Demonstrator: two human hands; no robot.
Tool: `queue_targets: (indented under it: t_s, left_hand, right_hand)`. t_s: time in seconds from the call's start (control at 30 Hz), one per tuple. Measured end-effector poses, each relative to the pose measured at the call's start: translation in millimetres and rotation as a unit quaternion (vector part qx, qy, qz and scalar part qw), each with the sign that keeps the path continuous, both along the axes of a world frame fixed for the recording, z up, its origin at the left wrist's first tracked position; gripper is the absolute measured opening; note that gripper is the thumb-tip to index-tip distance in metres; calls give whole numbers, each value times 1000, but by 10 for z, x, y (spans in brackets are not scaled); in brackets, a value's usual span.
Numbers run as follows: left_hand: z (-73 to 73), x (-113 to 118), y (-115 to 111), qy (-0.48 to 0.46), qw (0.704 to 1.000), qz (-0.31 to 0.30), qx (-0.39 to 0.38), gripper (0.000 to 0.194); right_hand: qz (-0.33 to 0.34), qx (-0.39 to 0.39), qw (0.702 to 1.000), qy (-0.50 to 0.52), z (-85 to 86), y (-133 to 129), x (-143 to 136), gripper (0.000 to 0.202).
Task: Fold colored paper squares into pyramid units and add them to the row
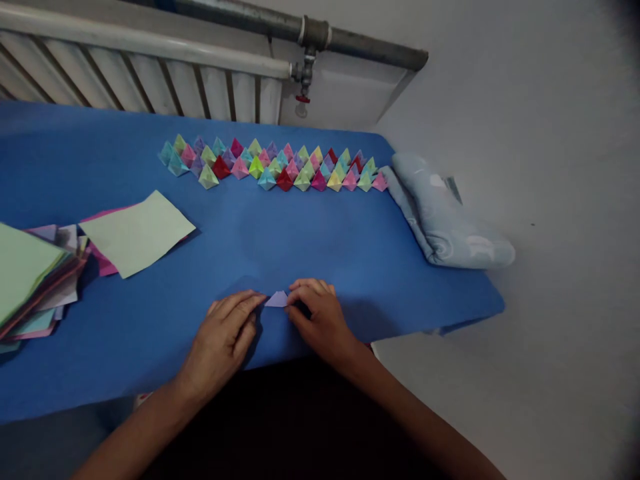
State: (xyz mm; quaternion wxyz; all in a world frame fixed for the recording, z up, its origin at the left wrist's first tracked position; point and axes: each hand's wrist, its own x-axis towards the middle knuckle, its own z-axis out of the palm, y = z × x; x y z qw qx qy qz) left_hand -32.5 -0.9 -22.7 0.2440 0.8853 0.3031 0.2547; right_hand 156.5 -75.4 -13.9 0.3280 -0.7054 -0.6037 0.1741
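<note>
Pinching the right end of a folded lilac paper (275, 300) on the blue tabletop (225, 237), my right hand (320, 317) is nearly closed; my left hand (223, 333) touches the other tip, closure unconfirmed. Likely featherlight, easily creased: grip by edges.

head view | text: none readable | labels, brands: none readable | numbers, signs: none readable

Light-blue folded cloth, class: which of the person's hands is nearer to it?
Right. The right hand, at the right edge of the purple paper, is left of the cloth, nearer the camera; the left hand, at the paper's left edge, is farther left.
</note>
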Motion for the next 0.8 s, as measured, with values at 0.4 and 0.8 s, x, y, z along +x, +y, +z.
queue_targets:
  t_s: [0.4,0.8]
  left_hand:
    - [120,765,1392,-77,978,136,-136,18]
    - [-1,612,1500,-45,991,68,-108,23]
  right_hand:
    - [54,82,976,-192,90,1213,310,15]
    - [91,84,990,-65,-143,1361,453,27]
